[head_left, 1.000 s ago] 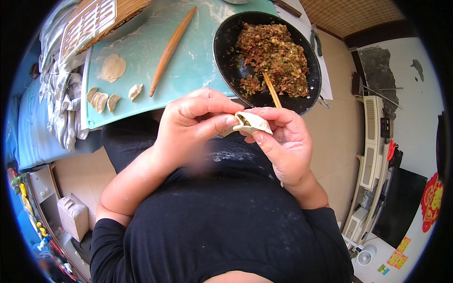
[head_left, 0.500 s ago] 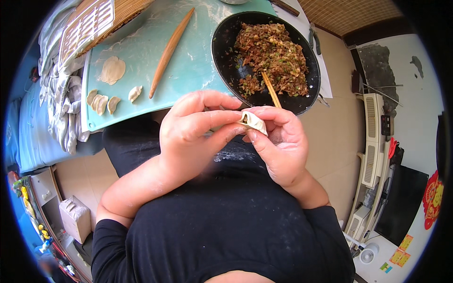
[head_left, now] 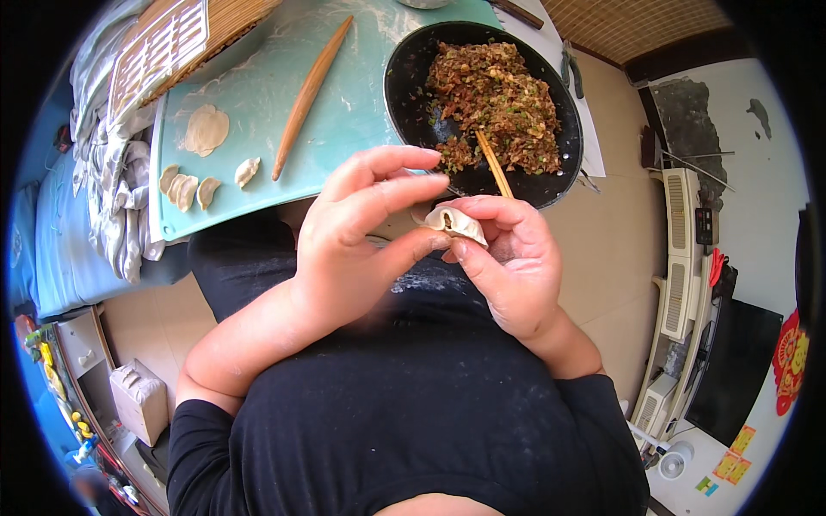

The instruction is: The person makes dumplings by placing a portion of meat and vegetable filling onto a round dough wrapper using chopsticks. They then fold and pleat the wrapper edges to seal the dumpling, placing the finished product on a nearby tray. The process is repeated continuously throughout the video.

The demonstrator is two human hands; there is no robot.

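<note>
Right hand [head_left: 520, 267] pinches part-open dumpling [head_left: 465, 225] (apparently steadying it); left hand [head_left: 348, 241] thumb touches gap, fingers lifted, spread. Filling pan [head_left: 409, 84] far right, likely for reach.

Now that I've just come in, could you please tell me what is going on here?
The person's right hand holds a partly closed dumpling, its filling showing through an opening toward the left. The left hand touches that end with its thumb, its two upper fingers raised clear. On the teal mat lie shaped dumplings, flat wrappers and a wooden rolling pin. To the right, a black pan holds minced filling with chopsticks resting in it.
</note>
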